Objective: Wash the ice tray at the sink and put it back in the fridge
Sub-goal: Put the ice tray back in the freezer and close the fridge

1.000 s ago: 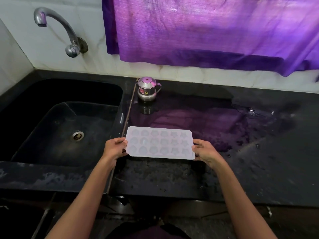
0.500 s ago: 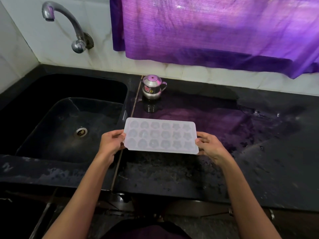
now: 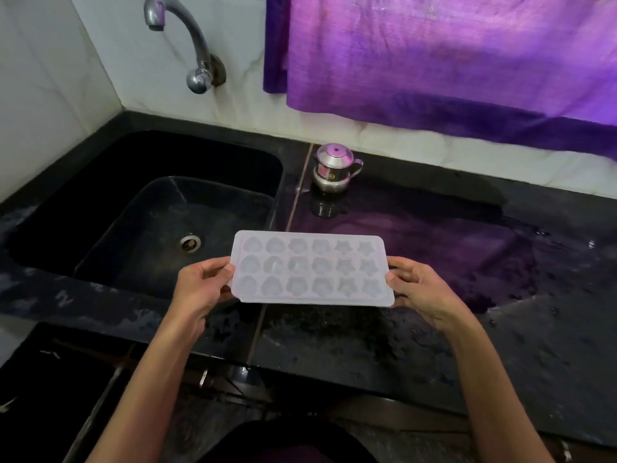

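A pale, translucent ice tray [image 3: 312, 269] sits at the centre of the frame, held level in the air above the front of a dark counter [image 3: 434, 329], its left end reaching over the strip between counter and sink. It has three rows of six moulded cavities — rounded shapes on the left, stars on the right. The left hand [image 3: 200, 289] clasps the tray's left short edge, thumb on top and fingers curled under; the right hand [image 3: 420, 289] clasps the right short edge the same way, so the hands are apart with the tray spanning between them. Both bare forearms rise from the bottom of the frame. To the left lies a black sink [image 3: 110, 208] with a round metal drain [image 3: 190, 242] in its basin. A curved metal tap [image 3: 187, 45] juts from the white tiled wall [image 3: 66, 78] in the upper left. Just beyond the tray, toward the wall, stands a small steel lidded pot [image 3: 334, 168] with a handle — well apart from the tray. A purple curtain [image 3: 434, 55] fills the upper right, its colour reflected in the wet counter
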`<move>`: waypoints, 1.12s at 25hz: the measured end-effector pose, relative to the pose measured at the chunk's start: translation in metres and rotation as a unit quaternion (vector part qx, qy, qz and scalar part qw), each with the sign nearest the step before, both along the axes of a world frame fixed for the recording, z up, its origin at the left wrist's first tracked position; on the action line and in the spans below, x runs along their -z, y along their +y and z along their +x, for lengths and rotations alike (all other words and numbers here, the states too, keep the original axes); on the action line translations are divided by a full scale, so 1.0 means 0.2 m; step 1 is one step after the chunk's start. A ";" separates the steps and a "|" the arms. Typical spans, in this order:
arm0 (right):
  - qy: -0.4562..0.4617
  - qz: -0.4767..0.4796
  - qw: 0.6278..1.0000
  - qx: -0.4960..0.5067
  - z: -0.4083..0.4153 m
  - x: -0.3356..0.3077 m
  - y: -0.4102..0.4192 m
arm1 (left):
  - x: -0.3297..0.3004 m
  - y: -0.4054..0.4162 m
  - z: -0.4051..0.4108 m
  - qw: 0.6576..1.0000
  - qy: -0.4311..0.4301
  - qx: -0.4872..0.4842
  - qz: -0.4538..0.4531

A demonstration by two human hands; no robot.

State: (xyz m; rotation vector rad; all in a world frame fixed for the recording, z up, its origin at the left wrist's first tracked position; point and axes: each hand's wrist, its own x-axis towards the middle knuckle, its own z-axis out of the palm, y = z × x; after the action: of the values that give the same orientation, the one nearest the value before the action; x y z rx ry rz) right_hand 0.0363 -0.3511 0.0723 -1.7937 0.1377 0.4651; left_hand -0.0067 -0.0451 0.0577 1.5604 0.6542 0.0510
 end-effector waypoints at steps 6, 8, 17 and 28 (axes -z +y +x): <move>0.001 0.029 0.994 -0.104 0.06 0.02 0.17 | -0.01 0.13 -0.24 0.995 -0.003 -0.101 -0.003; 0.005 0.041 0.988 -0.149 0.09 0.02 0.22 | -0.01 0.13 -0.36 0.989 -0.007 -0.147 -0.002; 0.043 0.071 0.909 -0.408 0.07 -0.01 0.52 | -0.04 -0.12 -1.04 0.914 -0.020 -0.405 -0.004; 0.103 0.056 0.712 -0.692 -0.51 0.05 0.99 | -0.08 -0.72 -1.90 0.719 -0.005 -0.694 -0.023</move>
State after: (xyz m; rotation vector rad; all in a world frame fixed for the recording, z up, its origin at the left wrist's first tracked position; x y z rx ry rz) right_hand -0.0659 -0.1540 0.0625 -1.4097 -1.1596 1.6787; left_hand -0.3867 -0.1881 0.0728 0.6834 1.6709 1.1549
